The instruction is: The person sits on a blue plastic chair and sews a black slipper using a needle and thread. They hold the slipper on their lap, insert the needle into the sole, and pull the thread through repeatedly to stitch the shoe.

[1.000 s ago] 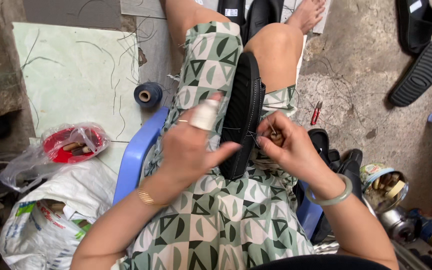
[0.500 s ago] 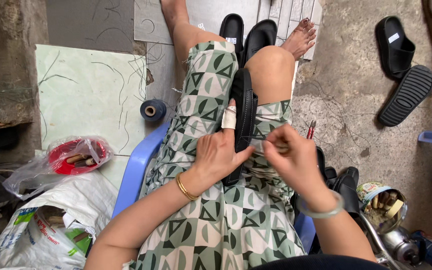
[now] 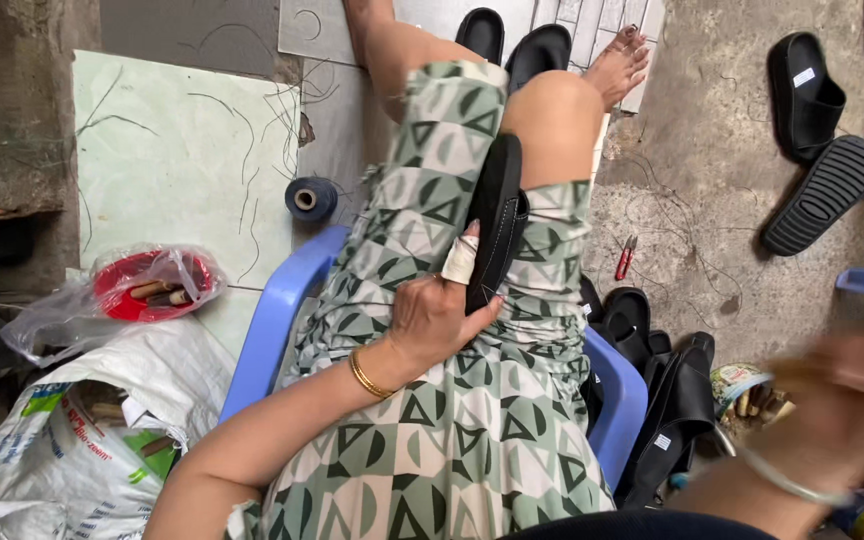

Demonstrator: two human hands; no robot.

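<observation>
Grey concrete floor (image 3: 712, 180), blue chair (image 3: 272, 320), left hand (image 3: 437, 320) gripping black sandal (image 3: 497, 220) on lap, right hand (image 3: 852, 400) blurred, grip unclear, thread spool (image 3: 310, 198) nearby

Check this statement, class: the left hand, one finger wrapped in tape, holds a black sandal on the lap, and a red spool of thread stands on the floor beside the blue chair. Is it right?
One detail is wrong: the spool of thread is dark blue, not red. The head view shows it on the floor beside the blue chair. The left hand, one finger taped, does hold the black sandal on the lap.
</observation>
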